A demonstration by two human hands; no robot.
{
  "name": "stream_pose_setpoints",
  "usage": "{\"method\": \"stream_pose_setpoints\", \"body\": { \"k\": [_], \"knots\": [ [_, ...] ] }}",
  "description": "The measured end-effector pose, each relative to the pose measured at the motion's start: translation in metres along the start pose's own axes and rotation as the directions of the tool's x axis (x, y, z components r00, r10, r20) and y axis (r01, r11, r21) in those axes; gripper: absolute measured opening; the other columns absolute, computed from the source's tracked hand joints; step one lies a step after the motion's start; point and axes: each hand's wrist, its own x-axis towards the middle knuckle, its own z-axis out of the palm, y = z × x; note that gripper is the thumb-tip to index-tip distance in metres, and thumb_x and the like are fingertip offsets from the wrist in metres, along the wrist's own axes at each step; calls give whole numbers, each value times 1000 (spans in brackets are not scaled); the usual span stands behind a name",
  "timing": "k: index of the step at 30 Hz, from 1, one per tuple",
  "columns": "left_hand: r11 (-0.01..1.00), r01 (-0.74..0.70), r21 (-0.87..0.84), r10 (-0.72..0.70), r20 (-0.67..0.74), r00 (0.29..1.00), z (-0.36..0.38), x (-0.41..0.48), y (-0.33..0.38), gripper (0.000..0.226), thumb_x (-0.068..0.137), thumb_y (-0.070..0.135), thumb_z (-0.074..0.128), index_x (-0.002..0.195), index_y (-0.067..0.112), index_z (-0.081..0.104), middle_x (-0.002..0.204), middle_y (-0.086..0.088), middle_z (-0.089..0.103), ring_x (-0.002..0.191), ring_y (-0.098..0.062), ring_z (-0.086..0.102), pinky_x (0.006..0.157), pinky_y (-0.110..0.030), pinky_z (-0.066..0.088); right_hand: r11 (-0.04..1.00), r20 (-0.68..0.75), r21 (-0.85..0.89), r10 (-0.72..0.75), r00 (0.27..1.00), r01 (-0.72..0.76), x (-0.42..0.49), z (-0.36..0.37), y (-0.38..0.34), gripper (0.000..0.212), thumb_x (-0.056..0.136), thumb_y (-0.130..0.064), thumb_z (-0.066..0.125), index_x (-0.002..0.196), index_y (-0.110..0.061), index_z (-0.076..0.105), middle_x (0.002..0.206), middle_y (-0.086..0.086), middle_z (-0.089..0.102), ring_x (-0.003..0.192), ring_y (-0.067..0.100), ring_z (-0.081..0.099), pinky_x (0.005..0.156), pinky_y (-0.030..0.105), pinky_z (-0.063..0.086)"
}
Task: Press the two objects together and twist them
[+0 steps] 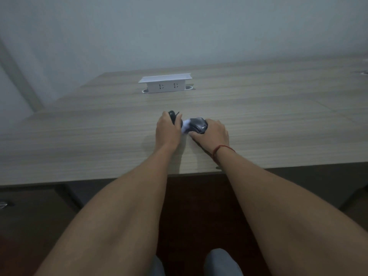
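1. One wooden desk [79, 136]; white socket box [166, 83] far centre.
2. Right hand [211, 134] curled round black mouse [198, 125], near centre.
3. Left hand [167, 130] grips black cable bundle [173, 116]; white wipe [186, 126] between. Judgement: steady mouse, wipe gently.

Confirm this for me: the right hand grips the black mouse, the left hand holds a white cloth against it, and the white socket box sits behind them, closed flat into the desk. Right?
Not quite. The socket box stands raised above the desk, its outlets facing the person, as the head view shows. The right hand does grip the mouse, with the left hand and white cloth beside it.
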Motion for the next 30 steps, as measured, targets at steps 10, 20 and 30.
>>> {"method": "stream_pose_setpoints", "body": {
  "k": [10,20,30],
  "knots": [
    [975,164,150,-147,-119,982,-8,0,8,39,98,42,43,108,6,53,105,-13,64,94,-29,63,77,-36,48,983,333,180,-84,939,24,9,-22,2,58,72,-36,80,124,-20,59,116,2,65,106,22,60,98,42,48],
    [967,197,162,-192,-48,980,-15,-1,19,41,97,43,47,113,6,55,112,-13,63,103,-30,62,79,-35,45,980,510,196,-69,857,-38,8,-44,-2,68,82,-13,73,142,-22,41,126,5,52,103,17,49,87,33,41],
    [971,165,175,-157,-57,986,-29,-1,13,42,97,44,45,112,6,55,112,-13,63,100,-30,61,75,-34,42,994,382,107,-71,921,32,6,-30,-7,68,78,-23,76,138,-20,46,137,11,50,124,30,49,107,42,43]
  ]
}}
